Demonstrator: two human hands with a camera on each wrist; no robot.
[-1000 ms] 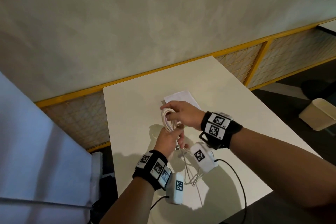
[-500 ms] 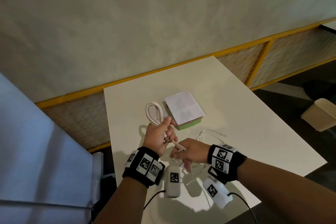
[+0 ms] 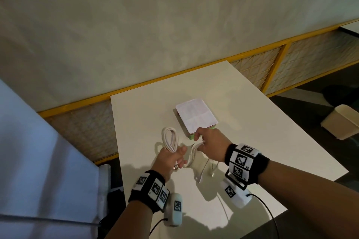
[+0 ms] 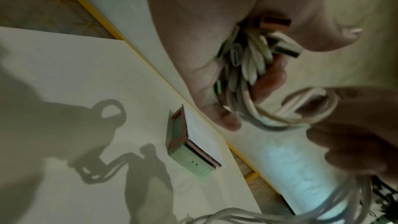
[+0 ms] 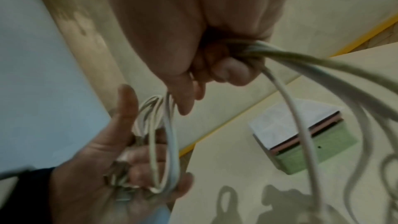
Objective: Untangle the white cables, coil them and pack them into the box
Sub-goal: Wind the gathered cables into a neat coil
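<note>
My left hand (image 3: pixel 179 156) grips a coiled bundle of white cables (image 3: pixel 170 138) above the white table (image 3: pixel 272 141), and the loop sticks up past its fingers. Metal plugs lie in the left palm (image 4: pixel 247 60). Just to the right, my right hand (image 3: pixel 200 139) is closed in a fist round several loose cable strands (image 5: pixel 301 60) that run back to the left hand (image 5: pixel 129 159). Loose ends (image 3: pixel 202 172) hang down to the tabletop. The green box (image 3: pixel 191 136), with a white sheet on top, stands right behind my right hand.
The table's near edge is close under my wrists, and its left edge is just beyond my left hand. A yellow-framed mesh rail (image 3: pixel 279 60) runs behind the table. On the floor to the right stands a beige bin (image 3: pixel 342 124). A pale panel (image 3: pixel 38 161) fills the left.
My right hand has moved away from the table's front toward the box, drawing the loose strands up. My left hand has kept hold of the coil and shifted a little nearer and right.
</note>
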